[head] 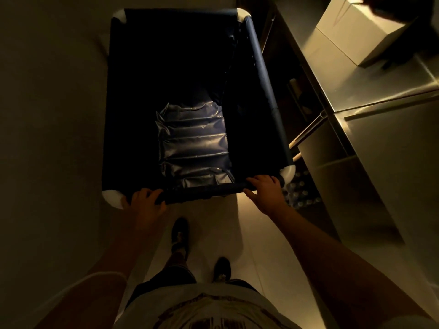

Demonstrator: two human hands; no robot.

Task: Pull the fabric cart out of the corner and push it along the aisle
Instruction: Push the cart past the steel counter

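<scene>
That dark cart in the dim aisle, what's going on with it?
A person stands behind a dark fabric cart and holds the near rail of its rim with both hands: the left hand near the left corner, the right hand near the right corner. Something shiny and padded, perhaps a plastic-wrapped pack, lies in the bottom. A steel counter runs along the right side with a pale box on it. The floor ahead looks dim.

Commercial kitchen; steel worktable [370, 96]; cardboard box [356, 29].
</scene>
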